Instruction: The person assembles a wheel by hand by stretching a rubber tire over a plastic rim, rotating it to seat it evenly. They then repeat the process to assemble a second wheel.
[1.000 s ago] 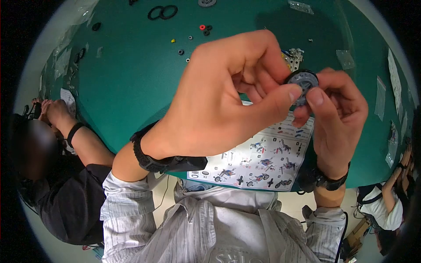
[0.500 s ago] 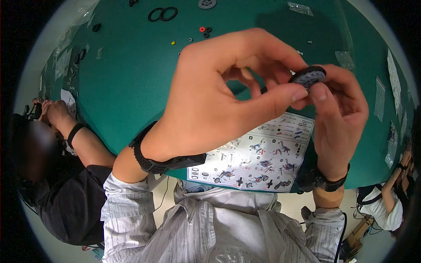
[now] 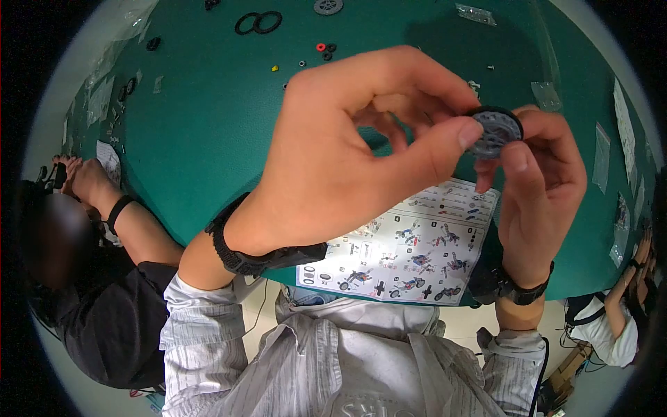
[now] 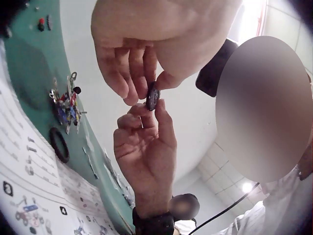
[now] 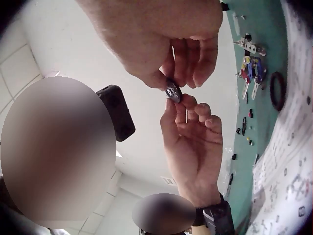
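Note:
Between both hands, raised above the green table, is a small toy wheel with a grey spoked hub and a black tyre on its rim. My left hand pinches its left edge between thumb and index finger, the other fingers loosely bent. On the opposite edge, the thumb and fingers of my right hand pinch it. The left wrist view shows the wheel nearly edge-on between the fingertips of both hands. A partly built metal toy model lies on the table beyond the hands.
A printed instruction sheet lies below the hands at the table's near edge. Farther back are two black rings, a grey wheel hub and several small parts. A loose black tyre is beside the sheet. Plastic bags lie rightward.
The wheel has tilted flat, then turned its spoked face back toward the head camera. It has shifted slightly right, with both hands still pinching it.

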A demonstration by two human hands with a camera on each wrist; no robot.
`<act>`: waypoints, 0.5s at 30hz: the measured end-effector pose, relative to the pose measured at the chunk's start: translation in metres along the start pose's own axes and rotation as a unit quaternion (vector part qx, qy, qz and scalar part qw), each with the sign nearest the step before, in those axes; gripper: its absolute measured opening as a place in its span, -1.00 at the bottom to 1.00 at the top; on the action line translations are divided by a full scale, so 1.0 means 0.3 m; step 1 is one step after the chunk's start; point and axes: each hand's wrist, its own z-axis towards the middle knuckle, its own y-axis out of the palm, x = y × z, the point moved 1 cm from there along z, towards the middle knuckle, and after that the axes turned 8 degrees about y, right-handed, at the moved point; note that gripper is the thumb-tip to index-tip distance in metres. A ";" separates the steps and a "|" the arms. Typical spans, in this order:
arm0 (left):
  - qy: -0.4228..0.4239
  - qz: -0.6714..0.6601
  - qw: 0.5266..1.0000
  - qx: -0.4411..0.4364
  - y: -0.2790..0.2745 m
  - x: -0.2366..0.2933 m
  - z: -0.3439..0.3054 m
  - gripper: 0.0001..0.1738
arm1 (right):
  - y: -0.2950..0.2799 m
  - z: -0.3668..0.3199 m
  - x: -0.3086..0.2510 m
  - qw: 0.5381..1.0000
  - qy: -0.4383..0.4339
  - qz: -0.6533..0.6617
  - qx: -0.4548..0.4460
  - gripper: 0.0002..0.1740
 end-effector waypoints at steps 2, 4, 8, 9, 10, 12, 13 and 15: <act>0.008 0.001 1.000 0.005 -0.002 -0.004 0.000 -0.75 | 0.002 0.001 0.000 1.000 0.003 -0.002 -0.002 -0.77; 0.017 -0.003 1.000 0.011 -0.001 -0.013 0.003 -0.75 | 0.005 0.002 0.002 1.000 0.011 -0.005 0.000 -0.75; 0.011 -0.010 1.000 0.022 -0.002 -0.012 0.009 -0.73 | 0.016 0.005 0.006 1.000 0.010 0.008 -0.002 -0.73; 0.013 0.001 1.000 0.019 -0.002 -0.013 0.010 -0.73 | 0.015 0.004 0.002 1.000 0.024 0.000 0.002 -0.73; 0.016 0.012 1.000 0.015 -0.002 -0.016 0.010 -0.72 | 0.014 0.002 -0.006 0.999 0.039 -0.008 0.005 -0.73; 0.021 0.027 0.999 0.008 -0.001 -0.017 0.011 -0.71 | 0.012 0.001 -0.012 0.998 0.055 -0.018 0.016 -0.73; 0.023 0.032 0.999 0.005 -0.001 -0.015 0.011 -0.70 | 0.012 0.001 -0.013 0.998 0.057 -0.020 0.023 -0.73; 0.019 0.036 0.999 0.000 -0.001 -0.010 0.009 -0.70 | 0.011 0.001 -0.014 0.998 0.058 -0.021 0.031 -0.73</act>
